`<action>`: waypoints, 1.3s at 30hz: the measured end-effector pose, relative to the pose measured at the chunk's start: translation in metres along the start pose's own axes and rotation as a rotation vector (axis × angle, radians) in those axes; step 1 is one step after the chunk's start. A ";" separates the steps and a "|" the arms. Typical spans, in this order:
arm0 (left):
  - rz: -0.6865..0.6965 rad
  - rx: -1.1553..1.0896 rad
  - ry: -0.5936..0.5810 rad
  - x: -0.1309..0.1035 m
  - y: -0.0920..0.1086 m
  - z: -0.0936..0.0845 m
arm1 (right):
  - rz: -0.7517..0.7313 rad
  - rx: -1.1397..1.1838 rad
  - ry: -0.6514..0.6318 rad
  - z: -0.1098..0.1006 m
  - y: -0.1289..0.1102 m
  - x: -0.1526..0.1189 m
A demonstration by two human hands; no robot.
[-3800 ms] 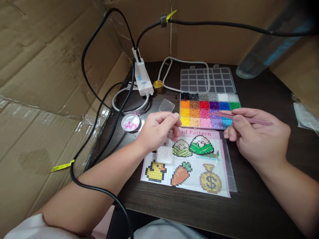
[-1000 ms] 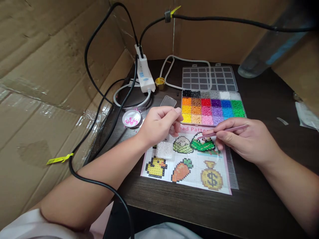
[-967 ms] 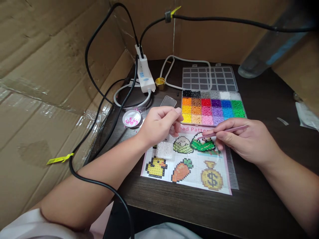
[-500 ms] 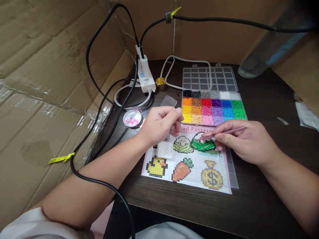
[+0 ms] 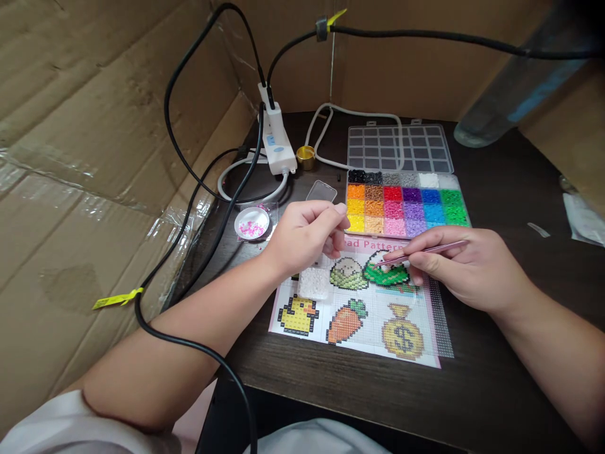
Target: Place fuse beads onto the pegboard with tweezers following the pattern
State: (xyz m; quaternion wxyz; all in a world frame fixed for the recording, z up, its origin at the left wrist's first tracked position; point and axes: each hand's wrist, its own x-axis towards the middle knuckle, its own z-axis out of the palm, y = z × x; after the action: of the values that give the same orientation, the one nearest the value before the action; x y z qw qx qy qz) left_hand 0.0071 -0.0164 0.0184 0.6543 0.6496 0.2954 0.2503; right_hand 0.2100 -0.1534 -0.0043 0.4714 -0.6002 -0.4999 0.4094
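Pink tweezers [image 5: 432,250] are held in my right hand [image 5: 466,265], their tips over the green and white bead figure [image 5: 387,272] on the pattern sheet [image 5: 368,350]. My left hand [image 5: 314,234] hovers above the sheet's upper left, fingers curled with thumb and index pressed together; whatever may be between them is too small to make out. Below it sits a small clear box of white beads [image 5: 313,284]. Behind both hands stands the open bead case [image 5: 392,193], its compartments filled with many colours. Printed duck, carrot and money bag pictures show on the sheet.
A white dish [image 5: 252,224] of pink beads lies left of my left hand. Behind are a power strip [image 5: 278,142], a gold cup [image 5: 305,157] and a grey cable. A black cable [image 5: 189,343] crosses over my left forearm. Cardboard walls [image 5: 85,113] surround the table.
The view has shifted very slightly. Both hands and the tweezers keep nearly the same positions.
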 end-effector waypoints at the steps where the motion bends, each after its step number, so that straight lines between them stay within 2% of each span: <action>1: 0.003 0.000 -0.001 0.000 0.000 0.000 | 0.009 -0.004 -0.002 0.000 -0.001 0.000; 39: 0.012 0.013 -0.004 0.000 -0.001 -0.002 | 0.046 0.087 -0.035 0.002 0.005 0.000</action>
State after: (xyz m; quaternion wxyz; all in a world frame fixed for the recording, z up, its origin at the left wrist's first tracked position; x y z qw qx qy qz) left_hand 0.0061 -0.0149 0.0173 0.6491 0.6563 0.2916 0.2509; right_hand 0.2091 -0.1536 -0.0099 0.4789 -0.5832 -0.4758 0.4519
